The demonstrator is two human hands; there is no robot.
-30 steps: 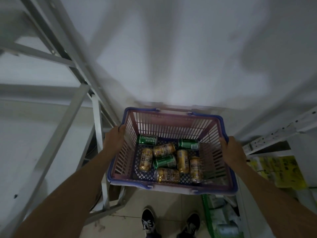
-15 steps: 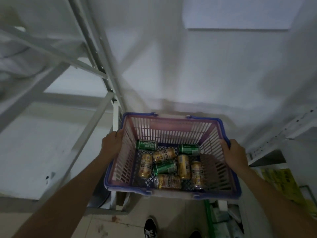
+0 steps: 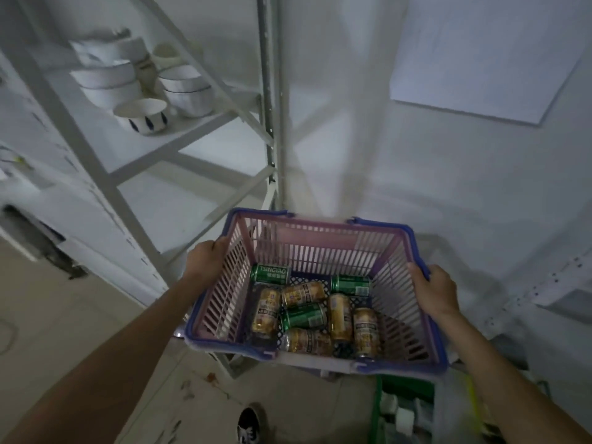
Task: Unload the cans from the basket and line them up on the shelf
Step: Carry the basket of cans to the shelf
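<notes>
I hold a pink plastic basket with a blue rim (image 3: pixel 315 227) in front of me, in the air. My left hand (image 3: pixel 206 261) grips its left rim and my right hand (image 3: pixel 435 291) grips its right rim. Several cans lie on their sides on the basket floor: green ones such as the can at the back left (image 3: pixel 270 273) and gold ones such as the can in the middle (image 3: pixel 339 315). A white metal shelf unit (image 3: pixel 179 137) stands to the left and ahead, its boards slanting across the view.
White bowls and cups (image 3: pixel 141 115) are stacked on an upper shelf board at the left. A white upright post (image 3: pixel 270 100) rises just behind the basket. A white wall with a paper sheet (image 3: pixel 480 56) is ahead. A green crate (image 3: pixel 403 408) and my shoe (image 3: pixel 250 424) are on the floor below.
The view has tilted up and swung left, bringing the shelf with bowls into sight. Both hands keep their grip on the basket, which has stayed level with the cans unmoved.
</notes>
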